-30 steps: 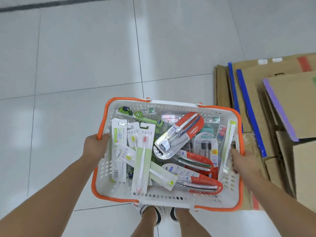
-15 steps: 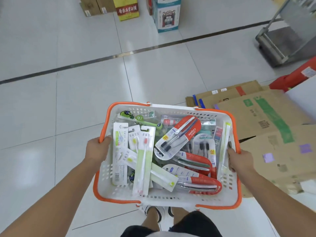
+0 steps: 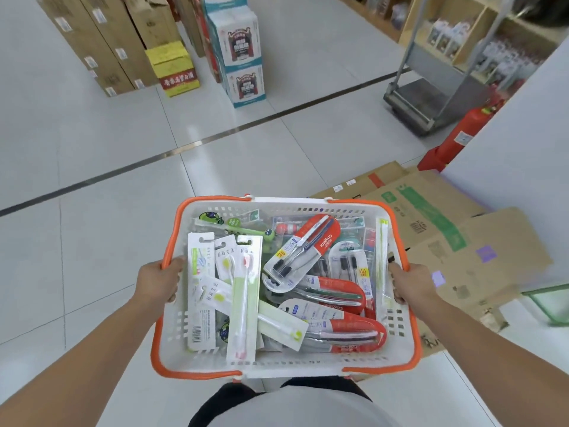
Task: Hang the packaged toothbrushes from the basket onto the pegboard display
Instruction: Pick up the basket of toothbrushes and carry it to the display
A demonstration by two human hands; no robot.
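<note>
My left hand (image 3: 158, 280) grips the basket (image 3: 286, 363) by its orange rim, fingers curled under; packaged toothbrushes (image 3: 243, 298) lie heaped between both grips, and my right hand (image 3: 411, 283) holds the opposite rim. I'd carry it level, both grips firm. Left of my fingers is open floor (image 3: 92, 167); flattened cardboard (image 3: 455, 241) crowds the right, with no pegboard visible.

Perforated plastic basket (image 3: 172, 328), glossy plastic-and-card toothbrush packs (image 3: 311, 245), shiny floor tiles (image 3: 92, 155), matt cardboard (image 3: 480, 260).
</note>
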